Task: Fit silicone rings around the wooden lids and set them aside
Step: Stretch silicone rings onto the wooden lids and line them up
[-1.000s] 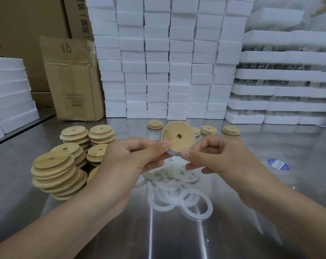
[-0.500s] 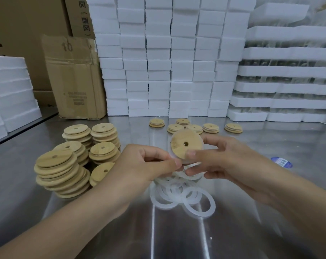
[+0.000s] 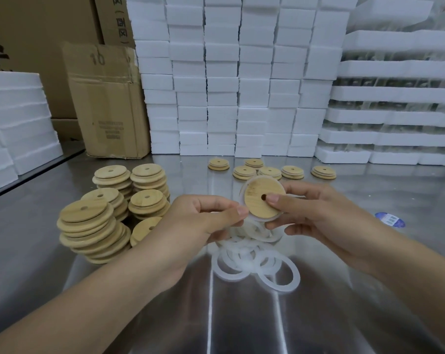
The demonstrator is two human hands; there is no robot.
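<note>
Foam blocks [image 3: 224, 80], white, stacked high along the back wall; more to the far left and right. Steel table [image 3: 344, 315] in front of them, shiny. Cardboard box [image 3: 109, 106] at the table's back left corner, marked "10".

Stacks of wooden lids [image 3: 88, 226], several, leaning a little, on the person's left. Loose pile of silicone rings [image 3: 254, 259], white, overlapping, on the table just below the hands. Row of low lid stacks [image 3: 267, 172] near the foam, well apart from the big stacks.

Left hand [image 3: 198, 221]: thumb and fingertips pinch the left edge of one wooden lid [image 3: 261, 203]. Right hand [image 3: 316, 213]: thumb pressed on the lid's face beside its hole, fingers curled behind it. The lid is held above the ring pile, face tilted toward the person. A white ring [image 3: 242, 190] shows around its rim; how fully it is seated cannot be told.

Blue sticker [image 3: 390, 219] on the table, right of the hands.
</note>
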